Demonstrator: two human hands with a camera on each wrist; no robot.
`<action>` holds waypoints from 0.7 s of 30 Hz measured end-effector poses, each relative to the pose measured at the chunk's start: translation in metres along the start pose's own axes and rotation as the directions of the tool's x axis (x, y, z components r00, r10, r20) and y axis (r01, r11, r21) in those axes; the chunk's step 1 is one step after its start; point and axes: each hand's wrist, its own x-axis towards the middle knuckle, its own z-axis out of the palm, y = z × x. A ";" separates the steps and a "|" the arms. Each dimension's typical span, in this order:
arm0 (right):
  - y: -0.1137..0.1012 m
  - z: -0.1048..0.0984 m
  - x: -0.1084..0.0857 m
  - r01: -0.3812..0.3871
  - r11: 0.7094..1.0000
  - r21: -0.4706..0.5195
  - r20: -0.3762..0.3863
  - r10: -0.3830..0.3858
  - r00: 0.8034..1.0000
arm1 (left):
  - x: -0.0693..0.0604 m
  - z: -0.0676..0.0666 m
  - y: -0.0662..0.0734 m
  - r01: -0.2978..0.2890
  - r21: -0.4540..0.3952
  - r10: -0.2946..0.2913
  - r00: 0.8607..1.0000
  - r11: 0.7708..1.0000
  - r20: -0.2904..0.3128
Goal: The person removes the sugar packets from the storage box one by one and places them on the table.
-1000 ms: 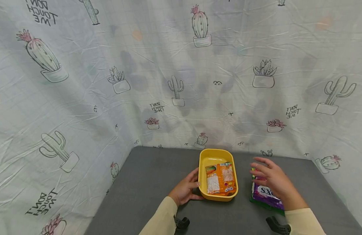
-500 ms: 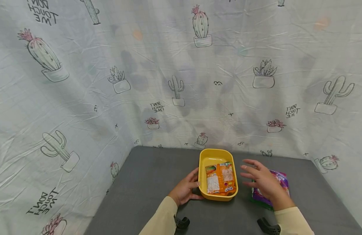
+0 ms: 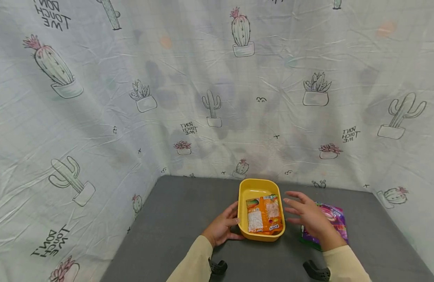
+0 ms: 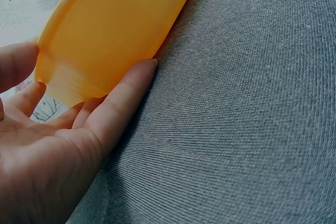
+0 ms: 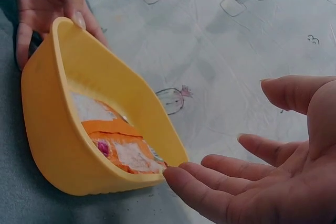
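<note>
A yellow rectangular tub stands on the grey surface, with an orange printed packet lying inside it. My left hand rests against the tub's left wall. In the left wrist view its extended fingers touch the outside of the tub. To the right of the tub, my right hand holds nothing, its fingers spread toward the right wall. The right wrist view has the fingertips close to the tub; whether they touch it I cannot tell.
A purple packet with a green edge lies right of the tub, partly hidden under the right hand and forearm. The grey tabletop meets a pale cactus-print curtain at the back and left.
My right hand has moved left from above the purple packet to beside the tub, uncovering more of the packet. My left hand and the tub have stayed in place.
</note>
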 end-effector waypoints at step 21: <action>0.004 0.016 0.009 -0.017 1.000 -0.001 0.027 0.017 0.999 | 0.002 0.001 0.000 0.012 0.011 -0.012 1.000 1.000 -0.013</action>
